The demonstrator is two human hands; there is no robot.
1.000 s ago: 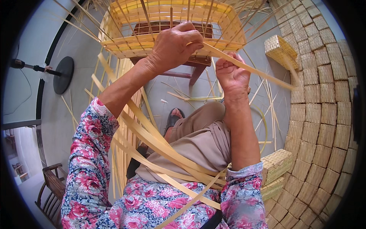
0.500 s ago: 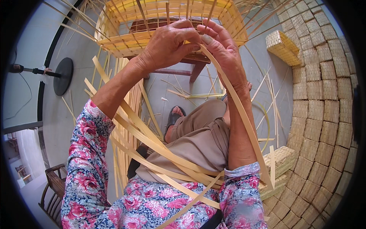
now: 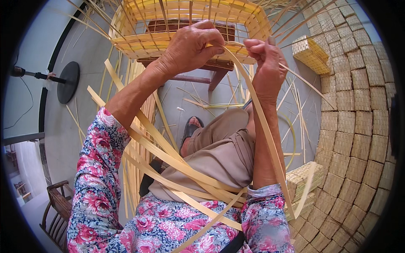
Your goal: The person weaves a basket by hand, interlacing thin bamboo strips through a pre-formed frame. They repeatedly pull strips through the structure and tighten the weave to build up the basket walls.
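Observation:
A rectangular yellow woven bamboo basket (image 3: 139, 47) stands before me, its upright stakes sticking out around it. At its near side my left hand (image 3: 194, 42) is closed, pinching the end of a long, flat bamboo strip (image 3: 258, 99). From there the strip arcs down along my right forearm and folds back near the elbow. My right hand (image 3: 268, 59), fingers curled, is just right of the left one, by the near rim. A thin bamboo stake (image 3: 310, 84) passes through its grip and points down to the right. Its inner end is partly hidden by the fingers.
Under the basket is a reddish-brown wooden stool (image 3: 217, 76). Loose bamboo strips (image 3: 168, 158) lie across my lap. Stacked woven blocks (image 3: 354, 126) cover the right side, with a separate woven piece (image 3: 310, 55) near them. A round black stand base (image 3: 68, 82) is on the left.
My right hand has moved right, away from the left, and its fingers have curled. The stake that stood upright beside it now slants down to the right. My left hand keeps its pinch.

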